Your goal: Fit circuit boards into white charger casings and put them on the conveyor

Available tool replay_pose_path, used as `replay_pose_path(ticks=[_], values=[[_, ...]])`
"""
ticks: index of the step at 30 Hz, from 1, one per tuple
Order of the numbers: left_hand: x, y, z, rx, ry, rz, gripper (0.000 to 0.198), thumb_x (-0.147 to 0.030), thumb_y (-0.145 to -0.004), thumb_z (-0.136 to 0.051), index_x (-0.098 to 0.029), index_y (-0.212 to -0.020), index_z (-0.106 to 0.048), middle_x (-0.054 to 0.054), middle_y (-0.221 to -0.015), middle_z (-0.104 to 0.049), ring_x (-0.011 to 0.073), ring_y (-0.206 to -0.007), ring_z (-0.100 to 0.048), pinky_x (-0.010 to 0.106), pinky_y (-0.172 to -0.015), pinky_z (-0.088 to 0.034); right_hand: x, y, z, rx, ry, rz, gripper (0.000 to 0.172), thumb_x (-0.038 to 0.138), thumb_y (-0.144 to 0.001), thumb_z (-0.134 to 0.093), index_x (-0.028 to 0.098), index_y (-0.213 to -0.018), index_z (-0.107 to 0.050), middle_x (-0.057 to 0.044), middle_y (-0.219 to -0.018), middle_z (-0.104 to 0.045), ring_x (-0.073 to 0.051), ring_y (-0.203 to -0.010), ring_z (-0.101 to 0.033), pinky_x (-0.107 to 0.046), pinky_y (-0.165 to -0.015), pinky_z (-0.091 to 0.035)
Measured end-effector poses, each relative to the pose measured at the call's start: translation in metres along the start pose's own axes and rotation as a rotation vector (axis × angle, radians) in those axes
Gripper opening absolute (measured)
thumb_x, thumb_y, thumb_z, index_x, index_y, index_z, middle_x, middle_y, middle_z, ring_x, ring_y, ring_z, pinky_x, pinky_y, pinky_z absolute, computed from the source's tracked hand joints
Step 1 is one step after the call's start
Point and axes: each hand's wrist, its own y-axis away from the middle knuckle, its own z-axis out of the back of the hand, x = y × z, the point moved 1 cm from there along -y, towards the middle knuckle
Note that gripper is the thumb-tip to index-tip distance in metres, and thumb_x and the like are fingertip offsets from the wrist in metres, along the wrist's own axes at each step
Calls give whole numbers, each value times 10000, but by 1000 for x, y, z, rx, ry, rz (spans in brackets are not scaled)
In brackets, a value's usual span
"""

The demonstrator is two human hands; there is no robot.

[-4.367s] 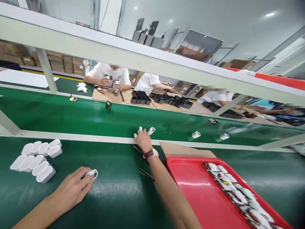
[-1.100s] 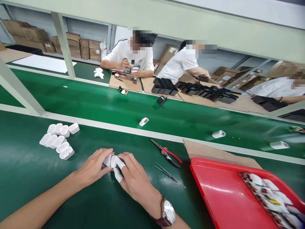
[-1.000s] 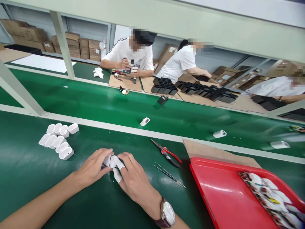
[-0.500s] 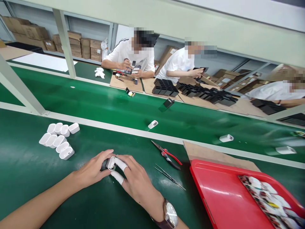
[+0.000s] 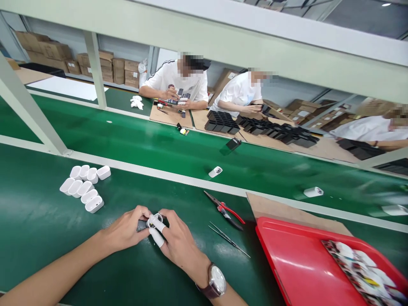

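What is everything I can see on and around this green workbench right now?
small white part: one, white, pinched between both hands
white shells: about nine, white, clustered at left on the bench
pliers: one, red-handled, right of the hands
tweezers: one, metal, below the pliers
red tray: one, red, lower right, holding small parts
cardboard sheet: one, brown, under the tray
co-workers: three, white shirts, across the belt
left hand: on the part
right hand: white finger cots, wristwatch
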Motion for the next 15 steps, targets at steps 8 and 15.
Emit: replay_pose_path(ticks=[8, 15], values=[[-4, -2, -2, 18, -60, 3, 254, -219, -956, -609, -269, -1146, -449, 55, -1197, -723, 245, -1038, -745, 386, -834, -603, 1, 2, -1, -3, -80, -39, 268, 213, -1042, -578, 233, -1304, -630, -133, -1218, -642, -268, -1005, -651, -454, -827, -620], [0, 0, -1, -40, -139, -82, 335, -240, -982, -625, -268, -1290, -494, 54, -1177, -732, 238, -1003, -761, 367, -835, -627, -32, 29, 46, -207, -35, -209, 360, 243, -1058, -564, 227, -1417, -544, -133, -1243, -662, -264, -1117, -682, -426, -932, -616]])
